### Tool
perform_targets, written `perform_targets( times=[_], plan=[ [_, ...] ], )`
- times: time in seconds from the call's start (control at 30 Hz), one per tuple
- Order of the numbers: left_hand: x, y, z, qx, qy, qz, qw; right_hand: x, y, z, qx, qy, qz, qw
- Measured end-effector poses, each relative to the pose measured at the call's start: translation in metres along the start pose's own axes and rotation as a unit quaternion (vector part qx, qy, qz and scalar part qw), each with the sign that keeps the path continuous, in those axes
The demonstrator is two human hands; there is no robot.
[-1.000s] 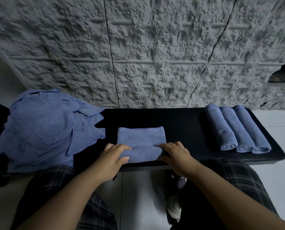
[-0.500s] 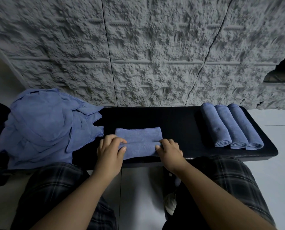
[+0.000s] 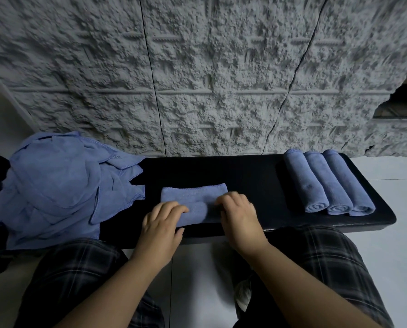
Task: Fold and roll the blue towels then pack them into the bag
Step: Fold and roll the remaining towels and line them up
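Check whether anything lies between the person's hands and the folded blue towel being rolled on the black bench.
Nothing visible does. The left hand and right hand both rest directly on the half-rolled folded blue towel at the near edge of the black bench. The bag is not in view, so that path cannot be judged.

From my remote seat I see two bare forearms with no sleeves reaching the wrists, and nothing worn on the left hand or the right hand: no rings, watch or gloves. The fingers are bare, nails short. Both legs wear dark plaid shorts crossed by thin pale lines. Below, a shoe shows pale and blurred.
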State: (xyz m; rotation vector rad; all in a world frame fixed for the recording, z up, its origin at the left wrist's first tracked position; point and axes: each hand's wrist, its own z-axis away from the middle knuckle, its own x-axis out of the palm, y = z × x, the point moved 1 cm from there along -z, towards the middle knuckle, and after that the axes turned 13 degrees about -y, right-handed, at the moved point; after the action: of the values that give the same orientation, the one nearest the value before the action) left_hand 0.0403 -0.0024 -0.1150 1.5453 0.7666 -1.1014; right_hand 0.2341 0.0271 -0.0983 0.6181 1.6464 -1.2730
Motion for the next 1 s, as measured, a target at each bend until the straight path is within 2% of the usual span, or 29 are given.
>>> perform_targets(
  times=[0.2,0.37,0.53,0.7,0.8,0.87,0.93,1.0],
  plan=[
    [0.006,-0.01,-0.006,-0.002,0.003,0.07,0.998,0.009,0.006,-0.004,-0.026,-0.041,0.003,0.999],
    [0.0,-0.02,-0.01,-0.023,-0.03,0.185,0.982,0.012,0.011,-0.008,-0.021,-0.049,-0.005,0.999],
    [-0.002,-0.021,-0.008,-0.031,-0.068,0.221,0.972,0.008,0.013,-0.006,-0.004,-0.095,0.007,0.995],
    [-0.001,-0.021,-0.008,-0.052,-0.078,0.252,0.963,0.002,0.013,-0.002,0.008,-0.152,-0.082,0.985],
    [-0.001,-0.018,-0.005,-0.087,-0.096,0.215,0.968,0.0,0.015,0.001,0.039,-0.188,-0.131,0.973],
    [-0.001,-0.014,-0.004,-0.104,-0.074,0.129,0.983,0.001,0.015,-0.001,0.066,-0.197,-0.163,0.965],
    [-0.002,-0.009,-0.004,-0.08,-0.011,0.025,0.996,0.002,0.013,-0.004,0.094,-0.206,-0.195,0.954],
    [-0.005,-0.002,-0.003,-0.02,0.034,-0.042,0.998,0.002,0.013,-0.008,0.115,-0.212,-0.214,0.947]
  ],
)
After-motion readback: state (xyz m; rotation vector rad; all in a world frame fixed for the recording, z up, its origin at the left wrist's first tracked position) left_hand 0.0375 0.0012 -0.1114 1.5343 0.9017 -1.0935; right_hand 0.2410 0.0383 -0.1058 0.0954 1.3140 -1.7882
